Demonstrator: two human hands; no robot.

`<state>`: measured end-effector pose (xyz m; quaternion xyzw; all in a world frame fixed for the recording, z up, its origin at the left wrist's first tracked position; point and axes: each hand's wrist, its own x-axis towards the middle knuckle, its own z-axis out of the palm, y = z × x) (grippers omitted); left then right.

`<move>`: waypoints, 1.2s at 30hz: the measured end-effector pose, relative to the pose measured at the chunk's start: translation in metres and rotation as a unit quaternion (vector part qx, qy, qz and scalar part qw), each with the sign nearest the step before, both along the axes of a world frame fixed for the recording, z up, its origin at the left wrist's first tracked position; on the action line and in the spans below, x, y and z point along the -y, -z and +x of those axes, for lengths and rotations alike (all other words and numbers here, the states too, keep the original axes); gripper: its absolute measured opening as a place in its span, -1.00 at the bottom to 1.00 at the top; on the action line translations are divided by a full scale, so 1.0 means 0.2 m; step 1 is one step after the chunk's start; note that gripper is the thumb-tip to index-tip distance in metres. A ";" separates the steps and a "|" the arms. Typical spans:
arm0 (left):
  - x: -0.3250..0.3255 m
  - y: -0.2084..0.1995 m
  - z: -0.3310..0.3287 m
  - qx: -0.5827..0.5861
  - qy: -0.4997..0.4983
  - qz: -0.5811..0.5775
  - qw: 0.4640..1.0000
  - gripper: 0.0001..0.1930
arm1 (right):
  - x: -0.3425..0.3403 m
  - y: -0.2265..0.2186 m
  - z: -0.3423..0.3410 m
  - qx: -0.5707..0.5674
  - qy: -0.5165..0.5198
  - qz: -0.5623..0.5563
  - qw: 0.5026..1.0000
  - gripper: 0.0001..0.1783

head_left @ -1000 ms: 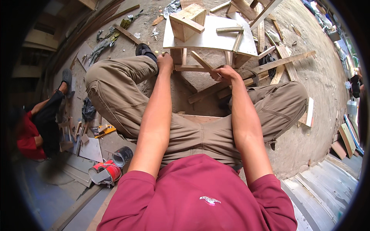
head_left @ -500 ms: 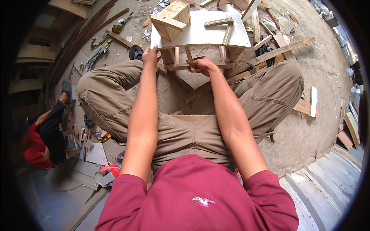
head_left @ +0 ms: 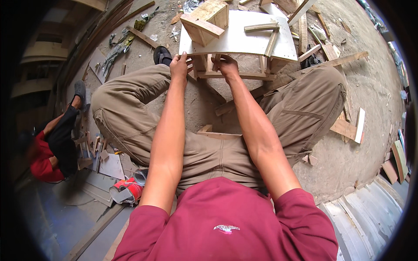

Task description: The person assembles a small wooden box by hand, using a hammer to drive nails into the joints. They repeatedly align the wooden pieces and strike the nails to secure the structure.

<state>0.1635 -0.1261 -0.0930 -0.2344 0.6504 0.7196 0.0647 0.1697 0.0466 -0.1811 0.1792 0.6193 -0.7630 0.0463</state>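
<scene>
In front of me stands a small wooden frame with a white panel point(head_left: 239, 37) on top, its near edge curved. My left hand point(head_left: 178, 67) is closed on the panel's near left corner, thumb on the upper face. Below the near edge, my right hand point(head_left: 227, 67) pinches a short upright wood slat point(head_left: 217, 57), its fingertips partly in shadow. A long bottom rail point(head_left: 244, 76) runs across the frame's near side. On the panel rest a box-like wooden piece point(head_left: 204, 24) at the left and two joined strips point(head_left: 271, 37) at the right.
A long beam point(head_left: 300, 74) lies by my right knee among wood scraps. Another person in red point(head_left: 45, 158) sits at the left near offcuts. A red can point(head_left: 126, 191) stands near my left elbow. Grey metal sheets point(head_left: 363, 217) lie at the lower right.
The whole view has shifted, so the frame appears farther right. My right hand has moved slightly left and up under the panel's edge with the slat. My left hand keeps its hold on the corner.
</scene>
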 end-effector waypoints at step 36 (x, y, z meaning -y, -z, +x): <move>0.06 0.16 -0.15 -0.050 0.038 -0.097 0.993 -0.54 | 0.07 0.06 -0.24 -0.138 -0.055 0.154 0.977 -0.69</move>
